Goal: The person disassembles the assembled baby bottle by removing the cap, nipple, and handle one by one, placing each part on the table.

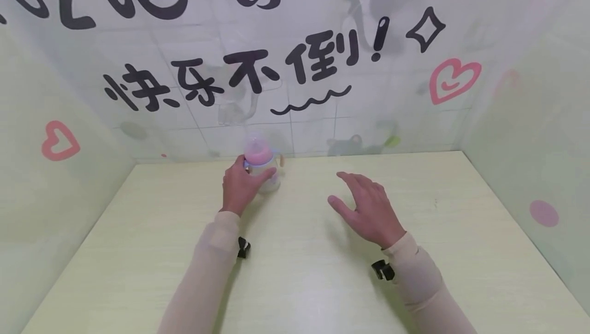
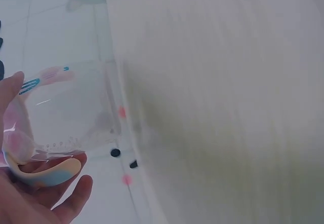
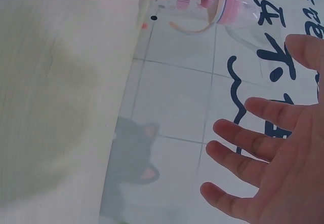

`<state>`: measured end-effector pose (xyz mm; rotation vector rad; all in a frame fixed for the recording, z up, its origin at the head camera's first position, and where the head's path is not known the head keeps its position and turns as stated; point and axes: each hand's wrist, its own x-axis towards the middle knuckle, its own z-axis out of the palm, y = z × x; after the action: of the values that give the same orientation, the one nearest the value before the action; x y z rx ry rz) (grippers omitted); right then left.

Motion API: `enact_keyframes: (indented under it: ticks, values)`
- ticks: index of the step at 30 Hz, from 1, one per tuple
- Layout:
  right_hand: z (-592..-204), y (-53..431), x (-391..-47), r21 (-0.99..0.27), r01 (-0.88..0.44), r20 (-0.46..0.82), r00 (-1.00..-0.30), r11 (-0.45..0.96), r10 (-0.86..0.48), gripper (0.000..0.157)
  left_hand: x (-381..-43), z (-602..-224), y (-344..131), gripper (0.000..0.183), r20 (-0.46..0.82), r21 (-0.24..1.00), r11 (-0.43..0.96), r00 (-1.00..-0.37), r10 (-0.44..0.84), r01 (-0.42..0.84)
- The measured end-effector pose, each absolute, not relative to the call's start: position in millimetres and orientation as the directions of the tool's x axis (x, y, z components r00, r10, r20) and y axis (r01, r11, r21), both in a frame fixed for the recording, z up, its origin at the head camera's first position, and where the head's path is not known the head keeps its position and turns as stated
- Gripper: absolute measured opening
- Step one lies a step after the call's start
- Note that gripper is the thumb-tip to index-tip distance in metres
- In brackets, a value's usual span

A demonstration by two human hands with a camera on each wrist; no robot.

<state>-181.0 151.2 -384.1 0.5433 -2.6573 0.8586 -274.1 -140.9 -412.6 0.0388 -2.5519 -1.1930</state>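
Note:
Near the back edge of the table, a clear baby bottle (image 1: 269,183) with a pink collar, a clear cap and two side handles is upright. My left hand (image 1: 241,184) grips it from the left, thumb across its front and fingers behind. In the left wrist view the bottle (image 2: 71,115) shows printed pink and blue marks, and a curved handle (image 2: 48,176) lies by the fingers. To the right, my right hand (image 1: 371,211) is held over the table with fingers spread and nothing in it; the right wrist view shows its fingers (image 3: 248,158) apart.
The pale wooden table (image 1: 295,272) ends at a translucent back panel (image 1: 304,134) with black lettering. Translucent side panels (image 1: 55,190) with hearts and dots stand left and right. A small black clip (image 1: 383,270) sits at the right wrist, another black clip (image 1: 244,248) at the left.

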Motion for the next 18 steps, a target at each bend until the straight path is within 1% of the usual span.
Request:
enact_keyframes:
  ticks: [9,13,18]
  values:
    - [-382,147,-180,-0.492,-0.460,0.400,-0.873,0.739,-0.277,0.057,-253,-402,-114,0.072,0.315,0.729,0.655,-0.947,-0.061,0.200]
    - [-383,146,-180,-0.493,-0.464,0.401,-0.872,0.736,-0.281,0.058,-245,-399,-103,0.065,0.350,0.708,0.652,-0.937,0.009,0.270]
    - [-383,145,-181,-0.519,-0.462,0.397,-0.875,0.719,-0.276,0.060,-234,-392,-92,0.064,0.354,0.666,0.665,-0.928,0.117,0.338]
